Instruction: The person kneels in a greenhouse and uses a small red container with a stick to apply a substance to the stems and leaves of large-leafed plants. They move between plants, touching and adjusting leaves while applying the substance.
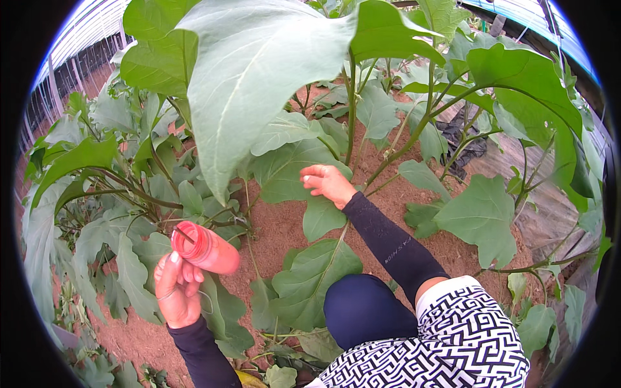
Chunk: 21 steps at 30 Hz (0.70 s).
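My left hand point(179, 288) grips a small open jar point(218, 250), tilted with its mouth towards the upper left. The jar is coated inside with something pinkish red, and a thin brown stick point(185, 235) pokes out of its mouth. Over a broad green leaf point(291, 167) of an eggplant-like plant is my right hand point(329, 184), its fingers loosely bent and somewhat apart. I see nothing held in it; whether it touches the leaf is unclear. The main stem point(351, 116) rises just beyond that hand. Another big leaf point(262, 72) hangs close to the camera.
Leafy plants point(131, 189) crowd the left side. Brown soil point(271, 233) shows between the stems. On the right, a slanting branch point(412, 138) spreads near crumpled black plastic film point(461, 140) and a pale ground sheet point(519, 160). My bent knee point(366, 310) is below my right forearm.
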Each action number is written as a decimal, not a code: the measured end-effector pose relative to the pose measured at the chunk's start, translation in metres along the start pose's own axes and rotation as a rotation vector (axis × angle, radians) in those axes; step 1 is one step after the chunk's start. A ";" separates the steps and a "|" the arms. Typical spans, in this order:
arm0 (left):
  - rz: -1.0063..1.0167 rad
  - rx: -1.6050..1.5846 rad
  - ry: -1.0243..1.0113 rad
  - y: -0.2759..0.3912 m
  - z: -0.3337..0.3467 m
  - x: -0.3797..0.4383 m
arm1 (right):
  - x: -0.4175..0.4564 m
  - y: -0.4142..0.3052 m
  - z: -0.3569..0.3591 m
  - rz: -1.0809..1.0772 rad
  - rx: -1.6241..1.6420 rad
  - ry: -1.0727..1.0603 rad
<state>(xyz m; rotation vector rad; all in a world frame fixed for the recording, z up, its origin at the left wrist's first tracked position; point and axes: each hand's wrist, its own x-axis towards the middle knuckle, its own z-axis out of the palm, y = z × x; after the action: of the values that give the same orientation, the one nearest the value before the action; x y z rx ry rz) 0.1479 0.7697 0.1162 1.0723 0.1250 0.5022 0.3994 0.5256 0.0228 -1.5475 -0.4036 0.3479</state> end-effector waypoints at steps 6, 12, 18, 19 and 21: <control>0.011 -0.014 0.002 0.000 -0.003 0.001 | -0.011 -0.010 0.000 0.044 0.302 -0.062; 0.009 -0.022 -0.003 0.001 -0.005 0.001 | -0.001 -0.006 -0.026 0.049 0.607 0.081; 0.027 -0.018 0.020 0.003 -0.007 0.001 | 0.010 -0.005 -0.033 0.086 0.842 0.320; 0.032 -0.018 0.017 0.004 -0.007 0.001 | 0.011 -0.009 -0.032 0.011 0.795 0.376; 0.036 -0.014 0.022 0.006 -0.006 0.001 | 0.011 -0.023 -0.031 -0.220 0.619 0.520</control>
<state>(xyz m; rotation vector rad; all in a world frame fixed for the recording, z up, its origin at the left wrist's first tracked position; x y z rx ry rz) 0.1450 0.7772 0.1185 1.0572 0.1214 0.5464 0.4226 0.5030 0.0466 -0.9234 -0.0396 -0.1070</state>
